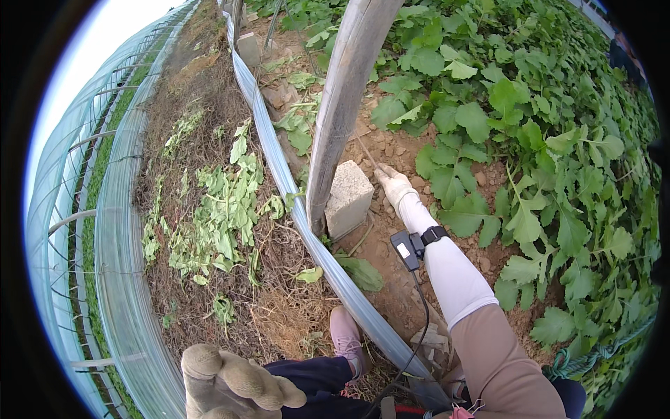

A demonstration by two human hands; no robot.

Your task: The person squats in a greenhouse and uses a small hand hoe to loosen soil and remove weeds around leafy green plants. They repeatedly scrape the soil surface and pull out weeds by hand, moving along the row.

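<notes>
My right hand (pixel 392 184), in a pale glove, reaches forward low over the soil beside a concrete block (pixel 349 199). Its fingers close around the near end of a thin brown stick or rod (pixel 365 146), which points away from me; its far end runs behind a wooden post (pixel 345 99). Leafy green plants (pixel 471 162) grow close to the right of this hand. My left hand (pixel 238 385), in a tan glove with a grey palm, is at the bottom edge before my dark trousers. Its fingers are loosely bent, and nothing shows in it; the lower part is cut off.
A gathered plastic film strip (pixel 282 167) runs along the bed's edge past the post. Wilted leaves (pixel 220 214) lie on dry straw at left. Beyond is a film-covered greenhouse (pixel 118 209). A black cable (pixel 425 314) hangs from my wrist device; green rope (pixel 581 361) lies lower right.
</notes>
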